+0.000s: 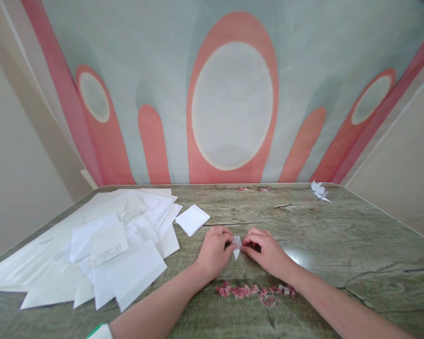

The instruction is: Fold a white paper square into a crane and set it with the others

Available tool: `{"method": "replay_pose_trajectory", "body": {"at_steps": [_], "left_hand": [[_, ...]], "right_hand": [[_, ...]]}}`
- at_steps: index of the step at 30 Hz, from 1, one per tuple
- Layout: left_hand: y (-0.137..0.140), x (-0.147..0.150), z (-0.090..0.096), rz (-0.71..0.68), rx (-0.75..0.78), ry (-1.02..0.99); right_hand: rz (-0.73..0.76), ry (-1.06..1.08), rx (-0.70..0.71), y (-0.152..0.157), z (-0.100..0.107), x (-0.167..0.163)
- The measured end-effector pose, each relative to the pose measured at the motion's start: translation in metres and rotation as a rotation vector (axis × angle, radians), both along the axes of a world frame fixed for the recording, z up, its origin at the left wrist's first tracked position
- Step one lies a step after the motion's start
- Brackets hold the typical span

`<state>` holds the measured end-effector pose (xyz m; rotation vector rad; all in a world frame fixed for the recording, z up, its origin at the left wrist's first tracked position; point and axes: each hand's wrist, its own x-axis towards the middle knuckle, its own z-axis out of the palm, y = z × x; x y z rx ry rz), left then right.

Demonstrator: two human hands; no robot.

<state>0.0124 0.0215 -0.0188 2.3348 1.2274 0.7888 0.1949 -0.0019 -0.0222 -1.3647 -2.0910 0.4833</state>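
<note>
Between my two hands, just above the table, is a small piece of folded white paper [236, 245] with pointed tips at top and bottom. My left hand [216, 247] pinches its left side between thumb and fingers. From the right, my right hand [263, 248] grips the other side with thumb and forefinger, its remaining fingers curled. Parts of the paper are hidden behind the fingertips. Beyond my left hand lies a small white square of paper [192, 220], flat on the wood-patterned table [247, 212].
A loose, overlapping pile of white paper sheets [134, 273] covers the table's left side, some with printed lines. Several folded white paper pieces [319, 190] sit in a heap at the far right. A pink and grey patterned wall covering [176, 70] rises behind the table's back edge.
</note>
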Motion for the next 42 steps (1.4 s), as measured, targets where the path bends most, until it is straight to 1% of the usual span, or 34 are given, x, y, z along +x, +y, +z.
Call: {"method": "replay_pose_trajectory", "body": {"at_steps": [9,15,18,24,29,36,42], "left_hand": [[-0.0014,-0.0006,-0.0001,-0.015,0.002,-0.073],[-0.0007,-0.0008,-0.0009,-0.017,-0.003,-0.089],[-0.0009,-0.0012,0.0,-0.029,-0.006,-0.093],[-0.0015,-0.0009,0.0023,-0.025,-0.023,-0.077],[0.0009,-0.0009,0.0013,-0.017,-0.058,-0.131],[0.003,-0.0006,0.0016,-0.042,-0.115,-0.197],[0.0021,-0.0003,0.003,-0.038,-0.129,-0.218]], "right_hand": [[0.017,0.034,-0.01,-0.002,0.0032,-0.0011],[0.023,0.087,0.089,-0.0042,0.0029,-0.005],[0.035,0.098,0.109,-0.0046,0.0017,-0.0077],[0.047,0.218,0.04,-0.0042,0.0027,-0.0092],[0.035,0.306,-0.026,-0.001,0.004,-0.0071],[0.007,0.338,-0.101,0.0036,0.0006,-0.0032],[0.007,0.346,-0.121,0.0035,0.0022,-0.0026]]}}
